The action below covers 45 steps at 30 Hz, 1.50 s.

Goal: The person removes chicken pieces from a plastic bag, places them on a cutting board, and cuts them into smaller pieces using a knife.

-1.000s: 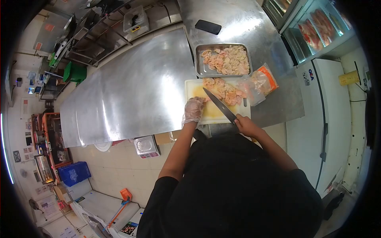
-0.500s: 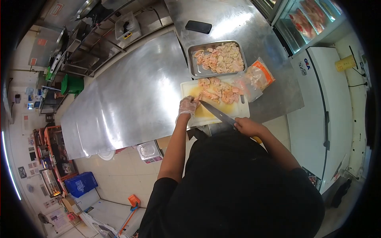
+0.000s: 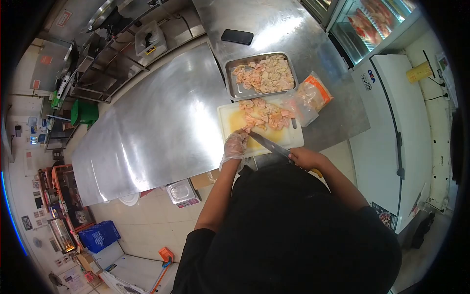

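Note:
A kitchen knife [image 3: 269,144] with a yellow handle is gripped in my right hand [image 3: 305,159], its blade pointing left across the board. My left hand [image 3: 235,146], in a clear plastic glove, has its fingers closed on a piece of raw chicken by the knife tip. Both are over the near left part of a white cutting board [image 3: 226,120], which is wet with yellowish liquid. More pale pink raw chicken pieces [image 3: 264,115] lie heaped on the board's far side. Behind it, a metal tray [image 3: 235,93] holds many similar chicken pieces [image 3: 269,73].
A clear plastic bag with an orange band [image 3: 313,94] overlaps the board's right edge. A black phone [image 3: 237,36] lies farther back on the steel table [image 3: 161,117]. To the right stands a white chest freezer [image 3: 377,127], with a lit display fridge [image 3: 367,29] beyond.
My left hand has come nearer my body and slightly right, with the chicken piece in its fingers. The knife tip has also shifted a little toward me. The whole view has drifted slightly.

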### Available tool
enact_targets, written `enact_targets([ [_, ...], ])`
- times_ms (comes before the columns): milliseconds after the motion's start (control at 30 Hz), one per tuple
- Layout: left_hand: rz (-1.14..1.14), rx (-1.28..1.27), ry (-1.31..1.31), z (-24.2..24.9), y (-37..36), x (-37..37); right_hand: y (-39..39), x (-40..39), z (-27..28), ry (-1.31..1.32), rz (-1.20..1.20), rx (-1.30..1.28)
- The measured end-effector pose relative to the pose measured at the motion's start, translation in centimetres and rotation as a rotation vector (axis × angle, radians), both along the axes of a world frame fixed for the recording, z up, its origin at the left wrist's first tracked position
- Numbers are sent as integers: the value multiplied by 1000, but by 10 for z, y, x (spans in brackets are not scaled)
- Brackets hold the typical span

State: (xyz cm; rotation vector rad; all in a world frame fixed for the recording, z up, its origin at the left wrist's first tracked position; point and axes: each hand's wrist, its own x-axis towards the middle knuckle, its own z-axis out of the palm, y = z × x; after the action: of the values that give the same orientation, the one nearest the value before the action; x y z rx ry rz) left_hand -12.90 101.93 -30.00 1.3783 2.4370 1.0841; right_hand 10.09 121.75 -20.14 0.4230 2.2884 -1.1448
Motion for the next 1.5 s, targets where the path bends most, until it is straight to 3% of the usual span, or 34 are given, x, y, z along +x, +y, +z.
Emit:
enact_targets([
  [100,156,20,-184,-26,-3,1,7,7,25,-150,-86,-117],
  [200,272,-119,-123,41,10,7,11,11,43,-236,-143,-182],
  [300,259,-160,-63,52,16,4,13,10,55,-272,-173,-200],
  [400,164,-289,117,22,20,-13,10,6,56,-245,-189,-204],
  [500,115,-242,182,17,21,-17,4,2,48,-183,-203,-195],
  [733,65,-249,99,15,18,-26,-4,-6,24,-127,-181,-96],
  [933,41,-293,100,17,18,-25,-3,1,37,-140,-199,-171],
  [1033,42,-163,74,20,22,-20,-1,5,51,-151,-229,-189],
  [1100,9,-286,200,21,21,-18,3,7,52,-164,-237,-185],
  [1233,14,-321,174,17,20,-20,5,10,56,-147,-249,-156],
  [1500,-22,-145,241,5,5,-13,3,16,54,-127,-283,-188],
])
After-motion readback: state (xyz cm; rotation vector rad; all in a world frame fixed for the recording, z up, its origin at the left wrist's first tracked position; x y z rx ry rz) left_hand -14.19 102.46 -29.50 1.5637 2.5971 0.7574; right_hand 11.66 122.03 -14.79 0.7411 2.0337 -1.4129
